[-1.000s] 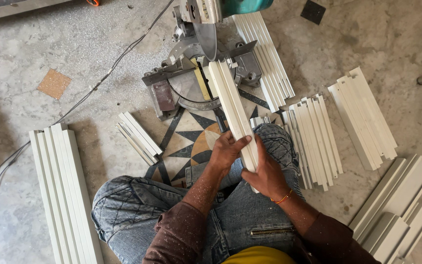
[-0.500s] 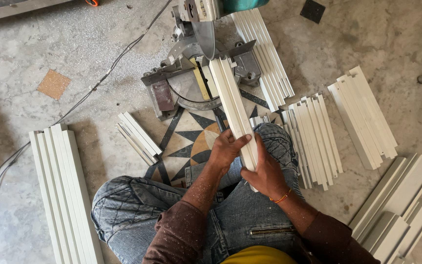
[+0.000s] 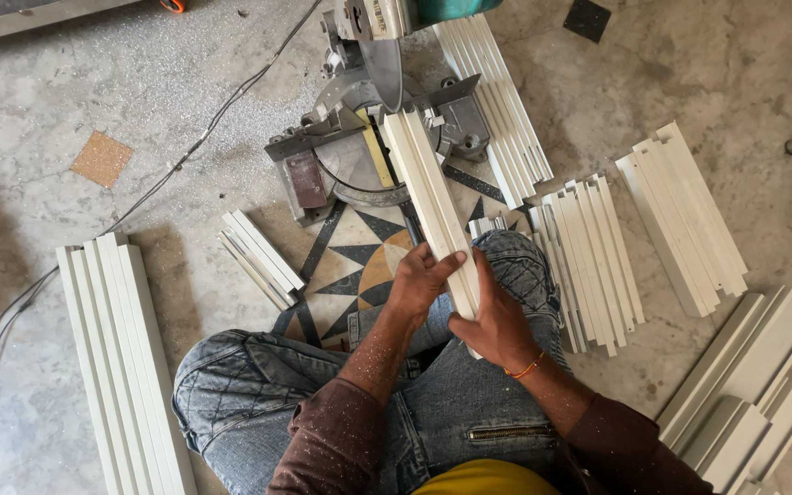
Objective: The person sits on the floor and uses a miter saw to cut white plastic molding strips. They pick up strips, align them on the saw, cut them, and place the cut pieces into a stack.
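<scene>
— Two hands on one piece?
— Yes. The left hand [image 3: 422, 280] lies against the white profile strip [image 3: 433, 206] from its left edge, fingers stretched flat along it; the right hand [image 3: 495, 323] is curled around its near end, over the knee.
— Where does the strip run?
— Away from the lap, its far end resting on the miter saw [image 3: 373, 128] table, just right of the blade.
— Room around?
— Tight rightward: cut strips [image 3: 593, 261] lie just beside the knee. Leftward, bare floor [image 3: 176, 156] separates a short bundle [image 3: 258, 257] from long profiles [image 3: 121, 357].
</scene>
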